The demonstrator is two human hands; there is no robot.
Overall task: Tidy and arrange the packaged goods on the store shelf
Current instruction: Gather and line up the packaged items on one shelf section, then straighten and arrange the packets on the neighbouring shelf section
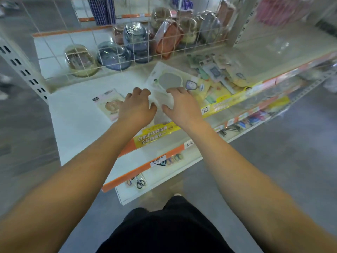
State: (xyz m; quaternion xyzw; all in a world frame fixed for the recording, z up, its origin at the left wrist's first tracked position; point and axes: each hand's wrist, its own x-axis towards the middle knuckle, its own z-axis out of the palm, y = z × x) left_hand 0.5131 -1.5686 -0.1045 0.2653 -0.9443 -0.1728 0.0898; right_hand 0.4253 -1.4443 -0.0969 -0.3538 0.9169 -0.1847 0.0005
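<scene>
A white flat package with a grey oval mirror (168,80) lies on the white store shelf (76,114). My left hand (135,106) and my right hand (180,106) both rest on its near end, fingers curled over the package edge. A pink card package with a round brown item (109,105) lies flat just left of my left hand. To the right sits a loose heap of yellow and green card packages (217,83), with a purple-figure yellow package (196,86) next to my right hand.
A white wire grid (116,46) fences the shelf's back; behind it stand domed plastic-wrapped items (113,55). Yellow and orange price strips (155,134) run along the shelf front. Lower shelves (160,170) hold small scissors and clips. The grey floor surrounds the unit.
</scene>
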